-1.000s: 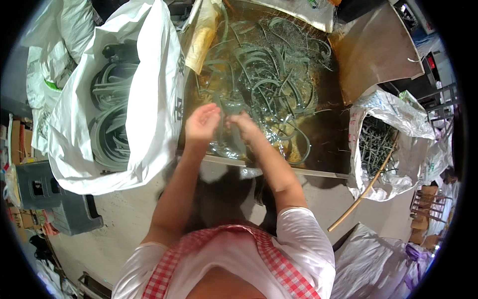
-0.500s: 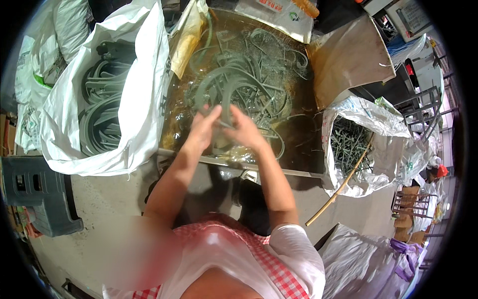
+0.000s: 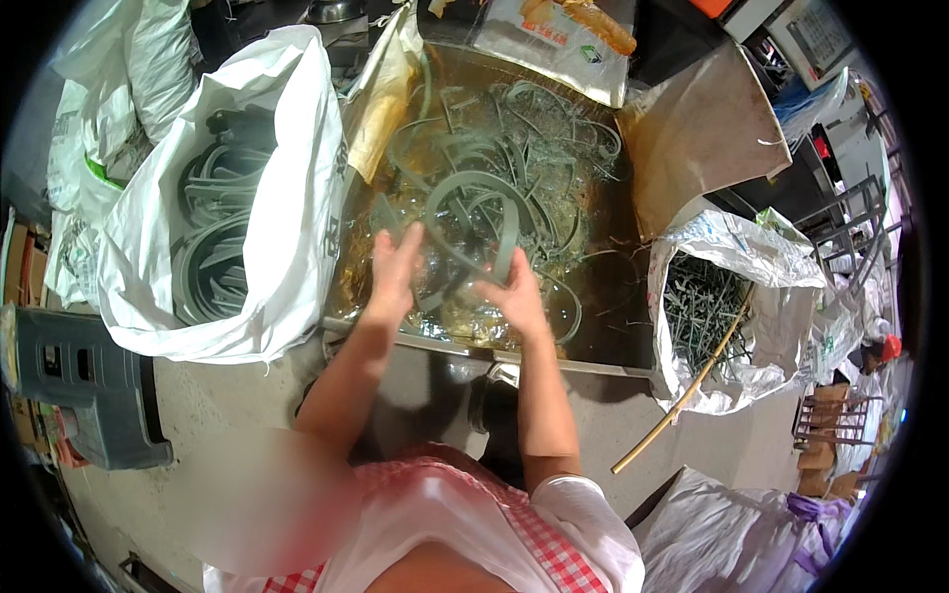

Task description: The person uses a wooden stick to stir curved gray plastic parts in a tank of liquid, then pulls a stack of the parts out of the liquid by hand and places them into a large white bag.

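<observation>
A wide metal tub (image 3: 613, 296) of brownish liquid holds a tangle of grey-green rubber strips (image 3: 534, 168). My left hand (image 3: 395, 265) and my right hand (image 3: 512, 295) are both raised over the near side of the tub. Between them they lift one curved grey-green strip (image 3: 474, 198), bent into an arch. The right hand grips one end of it; the left hand touches the other end with its fingers spread.
A white sack (image 3: 287, 208) full of coiled grey strips stands left of the tub. Another white sack (image 3: 732, 296) with thin dark pieces stands to the right, a wooden stick (image 3: 682, 395) leaning at it. A grey plastic stool (image 3: 79, 385) is at the far left.
Both hands have lifted from the liquid at the tub's near edge and now hold an arched strip up between them. The view has tilted slightly toward the tub.
</observation>
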{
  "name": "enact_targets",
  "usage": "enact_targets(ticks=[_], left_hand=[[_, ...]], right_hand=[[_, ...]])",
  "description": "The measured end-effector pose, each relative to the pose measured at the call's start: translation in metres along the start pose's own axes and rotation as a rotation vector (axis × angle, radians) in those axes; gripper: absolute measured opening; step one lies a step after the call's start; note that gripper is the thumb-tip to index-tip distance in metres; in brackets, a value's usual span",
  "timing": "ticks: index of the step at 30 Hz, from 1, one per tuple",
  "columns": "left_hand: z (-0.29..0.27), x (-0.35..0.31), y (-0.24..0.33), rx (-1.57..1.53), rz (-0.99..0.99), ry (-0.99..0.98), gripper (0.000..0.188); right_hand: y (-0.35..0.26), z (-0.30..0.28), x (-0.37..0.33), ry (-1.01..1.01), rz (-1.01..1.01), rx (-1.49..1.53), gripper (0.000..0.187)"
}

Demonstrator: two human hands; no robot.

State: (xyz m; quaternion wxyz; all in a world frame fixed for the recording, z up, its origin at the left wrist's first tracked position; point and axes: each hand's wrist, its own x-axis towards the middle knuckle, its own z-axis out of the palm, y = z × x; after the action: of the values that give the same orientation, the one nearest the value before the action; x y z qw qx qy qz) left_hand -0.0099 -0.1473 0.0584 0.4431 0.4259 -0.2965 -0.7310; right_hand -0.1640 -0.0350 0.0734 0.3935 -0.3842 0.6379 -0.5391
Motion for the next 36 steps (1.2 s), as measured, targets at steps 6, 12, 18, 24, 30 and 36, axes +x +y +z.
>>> enact_targets(ticks=[6, 12, 18, 24, 30, 36], left_hand=[[-0.004, 0.002, 0.008, 0.652, 0.505, -0.131, 0.022], [-0.023, 0.005, 0.006, 0.936, 0.657, -0.397, 0.038], [-0.018, -0.001, 0.020, 0.898, 0.794, -0.272, 0.030], [-0.014, -0.001, 0.011, 0.137, 0.393, -0.013, 0.022], [-0.045, 0.027, -0.004, -0.572, -0.207, -0.050, 0.012], [-0.029, 0.022, -0.040, -0.582, -0.531, 0.192, 0.023]], right_hand=[[-0.009, -0.049, -0.002, -0.102, 0.066, 0.012, 0.062], [-0.016, -0.064, -0.004, -0.330, 0.346, 0.073, 0.054], [0.005, -0.063, 0.007, -0.139, 0.326, -0.061, 0.062], [0.018, -0.043, 0.010, 0.208, 0.317, -0.156, 0.062], [0.004, -0.007, -0.001, 0.316, 0.096, 0.439, 0.046], [-0.003, 0.023, -0.002, 0.083, 0.009, 0.672, 0.041]])
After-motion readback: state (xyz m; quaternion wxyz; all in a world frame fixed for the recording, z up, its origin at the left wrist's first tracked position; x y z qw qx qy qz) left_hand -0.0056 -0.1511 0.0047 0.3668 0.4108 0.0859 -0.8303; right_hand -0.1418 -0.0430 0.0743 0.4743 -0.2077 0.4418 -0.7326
